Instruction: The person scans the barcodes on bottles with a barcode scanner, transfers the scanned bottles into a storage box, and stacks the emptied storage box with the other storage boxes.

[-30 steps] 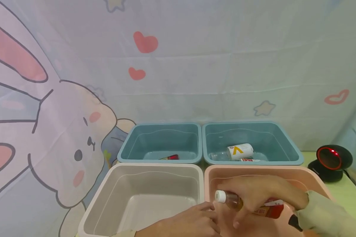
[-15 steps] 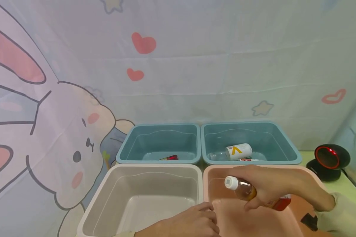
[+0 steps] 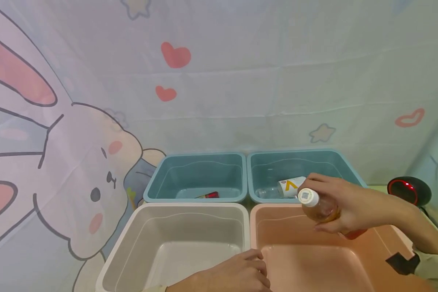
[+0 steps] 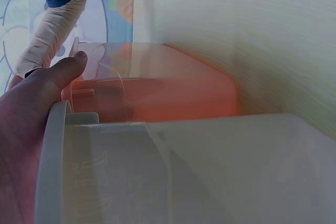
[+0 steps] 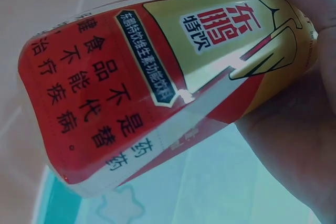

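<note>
My right hand (image 3: 354,202) grips a drink bottle (image 3: 323,209) with a white cap and amber contents, holding it tilted over the back rim of the pink bin (image 3: 314,263). Its red and yellow label with Chinese lettering fills the right wrist view, where the hand (image 5: 294,124) wraps the neck end of the bottle (image 5: 136,87). My left hand (image 3: 237,271) rests at the adjoining rims of the beige bin (image 3: 190,251) and the pink bin, fingers loosely bent and holding nothing. In the left wrist view, that hand (image 4: 37,103) lies along the rim, thumb extended.
Behind stand two blue bins. The right blue bin (image 3: 310,151) holds a white container with a yellow V (image 3: 290,186) and a clear bottle (image 3: 266,193). A small red item (image 3: 211,195) lies in the left blue bin (image 3: 204,154). A black device (image 3: 410,190) stands at right.
My right hand has lifted the drink bottle out of the pink bin, up and to the right, toward the right blue bin. The left hand has stayed in place.
</note>
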Motion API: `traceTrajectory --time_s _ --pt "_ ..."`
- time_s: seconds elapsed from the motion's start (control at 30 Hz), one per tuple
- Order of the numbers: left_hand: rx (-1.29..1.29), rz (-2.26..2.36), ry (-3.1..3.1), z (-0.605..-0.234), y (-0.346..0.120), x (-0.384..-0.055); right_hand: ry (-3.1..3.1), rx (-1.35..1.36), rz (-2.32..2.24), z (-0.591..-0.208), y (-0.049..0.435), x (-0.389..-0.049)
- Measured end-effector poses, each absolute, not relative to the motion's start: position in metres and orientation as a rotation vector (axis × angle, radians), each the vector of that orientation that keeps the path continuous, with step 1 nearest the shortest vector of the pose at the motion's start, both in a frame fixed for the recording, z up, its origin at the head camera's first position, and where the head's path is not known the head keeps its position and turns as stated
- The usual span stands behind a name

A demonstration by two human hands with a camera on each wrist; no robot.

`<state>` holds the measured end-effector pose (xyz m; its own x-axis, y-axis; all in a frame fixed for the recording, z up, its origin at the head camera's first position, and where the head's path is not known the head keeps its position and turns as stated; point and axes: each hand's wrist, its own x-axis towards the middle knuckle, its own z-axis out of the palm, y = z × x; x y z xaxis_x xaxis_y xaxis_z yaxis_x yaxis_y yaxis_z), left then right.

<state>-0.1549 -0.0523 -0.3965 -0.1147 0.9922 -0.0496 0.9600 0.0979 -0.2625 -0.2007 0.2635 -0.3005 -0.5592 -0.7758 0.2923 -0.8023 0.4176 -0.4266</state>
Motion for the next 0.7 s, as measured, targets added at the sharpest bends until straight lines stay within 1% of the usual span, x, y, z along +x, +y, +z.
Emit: traceTrajectory --time_s 0.07,0.27,0.5,0.7 --pt "-1.993 0.349 -2.217 -0.396 -0.053 -0.155 -2.591 1.426 0.866 -0.296 0.27 -0.202" --pt "-1.989 0.357 -2.207 -0.394 -0.056 -0.155 -2.639 1.35 1.222 -0.284 0.289 -0.203" --pt "-2.008 0.282 -2.238 -0.394 -0.057 -0.156 -2.533 1.203 0.956 -0.277 0.314 -0.214" --pt "-1.994 0.296 -2.175 -0.395 -0.057 -0.156 -2.493 1.127 1.024 -0.272 0.345 -0.226"
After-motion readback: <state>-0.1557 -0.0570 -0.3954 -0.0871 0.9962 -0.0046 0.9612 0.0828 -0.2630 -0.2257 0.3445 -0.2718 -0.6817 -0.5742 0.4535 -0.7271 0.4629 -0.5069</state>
